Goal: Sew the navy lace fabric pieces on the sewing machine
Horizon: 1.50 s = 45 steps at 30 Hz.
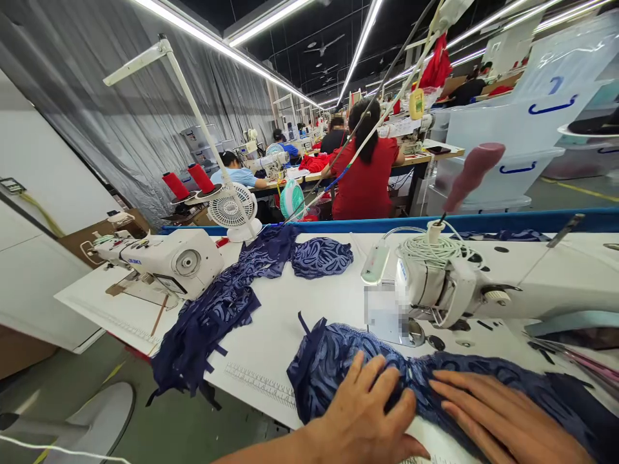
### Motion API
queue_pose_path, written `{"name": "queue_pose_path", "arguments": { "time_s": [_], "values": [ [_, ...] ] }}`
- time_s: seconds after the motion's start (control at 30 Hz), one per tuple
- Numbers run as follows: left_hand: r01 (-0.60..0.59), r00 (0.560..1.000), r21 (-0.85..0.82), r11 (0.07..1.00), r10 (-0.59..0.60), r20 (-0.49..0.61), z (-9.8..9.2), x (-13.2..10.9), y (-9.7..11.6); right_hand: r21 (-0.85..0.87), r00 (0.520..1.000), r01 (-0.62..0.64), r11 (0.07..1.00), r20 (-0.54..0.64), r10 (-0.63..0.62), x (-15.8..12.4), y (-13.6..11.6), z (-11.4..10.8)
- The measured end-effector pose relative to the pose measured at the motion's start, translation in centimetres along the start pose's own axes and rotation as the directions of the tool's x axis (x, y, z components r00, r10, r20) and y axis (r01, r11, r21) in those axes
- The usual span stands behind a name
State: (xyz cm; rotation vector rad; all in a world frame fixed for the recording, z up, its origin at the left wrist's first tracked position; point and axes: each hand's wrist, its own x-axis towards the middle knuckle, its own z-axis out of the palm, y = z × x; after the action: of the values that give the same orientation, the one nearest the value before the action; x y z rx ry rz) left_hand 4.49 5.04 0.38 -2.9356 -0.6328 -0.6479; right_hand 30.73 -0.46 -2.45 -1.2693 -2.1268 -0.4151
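Both my hands lie flat on navy lace, just in front of the sewing machine.

My left hand (365, 412) and right hand (503, 422) rest open, fingers spread and palms down, pinching nothing, on the navy lace garment (333, 361) spread along the near edge of the white table (290, 316). The lace reaches toward the presser foot of the sewing machine (445, 287) but I cannot tell whether it sits under the needle. I judge this as the smoothing and lining-up step; the next move calls for keeping the layers flat and even while sliding the edge to the foot. More navy lace pieces (232, 303) are heaped to the left, beside a second machine (164, 261).
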Motion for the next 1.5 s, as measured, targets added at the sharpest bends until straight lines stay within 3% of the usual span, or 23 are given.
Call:
{"name": "queue_pose_path", "arguments": {
  "time_s": [0.17, 0.3, 0.47, 0.63, 0.9, 1.07, 1.17, 1.23, 1.33, 1.4, 1.5],
  "values": [
    [-0.117, 0.982, 0.03, 0.993, 0.12, -0.147, 3.6, 1.6, 0.4, 0.11, 0.94, -0.306, 0.946, 0.193, 0.282, 5.1, 0.0, 1.3],
    [-0.122, 0.956, 0.119, 0.985, 0.149, -0.253, 6.7, 0.9, 0.8, 0.11, 0.849, -0.473, 0.874, 0.324, 0.418, 5.8, 0.7, 3.5],
    [-0.163, 0.97, 0.149, 0.975, 0.186, -0.157, 5.6, 0.3, 0.7, 0.096, 0.757, -0.58, 0.809, 0.432, 0.491, 5.5, 1.0, 3.8],
    [-0.11, 0.978, 0.211, 0.971, 0.144, -0.149, 4.0, 0.1, 0.6, 0.077, 0.718, -0.612, 0.787, 0.471, 0.512, 5.4, 0.9, 3.7],
    [-0.07, 0.976, 0.239, 0.969, 0.115, -0.184, 4.9, -0.4, 0.9, 0.08, 0.784, -0.54, 0.838, 0.408, 0.467, 5.3, 0.7, 3.9],
    [0.02, 0.949, 0.039, 0.999, -0.007, -0.315, 2.8, 0.4, 1.0, 0.102, 0.858, -0.443, 0.891, 0.335, 0.388, 5.1, 1.4, 3.5],
    [0.121, 0.953, -0.093, 0.988, -0.142, -0.269, 0.8, 1.9, 0.6, 0.117, 0.912, -0.357, 0.927, 0.257, 0.319, 4.5, 1.4, 2.7],
    [0.114, 0.963, -0.137, 0.984, -0.144, -0.23, 0.2, 2.9, 0.2, 0.127, 0.942, -0.295, 0.947, 0.206, 0.266, 4.0, 1.0, 2.1],
    [0.044, 0.988, -0.066, 0.997, -0.053, -0.143, 0.8, 3.4, -0.5, 0.063, 0.994, -0.084, 0.994, 0.069, 0.08, 3.4, 0.0, 1.7],
    [0.051, 0.994, 0.027, 0.998, -0.048, -0.102, 1.7, 2.9, -0.8, -0.057, 0.998, 0.052, 0.997, -0.022, -0.054, 2.8, -0.5, 1.7],
    [0.106, 0.994, 0.048, 0.993, -0.104, -0.038, 2.6, 1.7, -0.8, -0.161, 0.994, 0.099, 0.982, -0.024, -0.104, 1.8, -0.5, 2.1]
  ]
}}
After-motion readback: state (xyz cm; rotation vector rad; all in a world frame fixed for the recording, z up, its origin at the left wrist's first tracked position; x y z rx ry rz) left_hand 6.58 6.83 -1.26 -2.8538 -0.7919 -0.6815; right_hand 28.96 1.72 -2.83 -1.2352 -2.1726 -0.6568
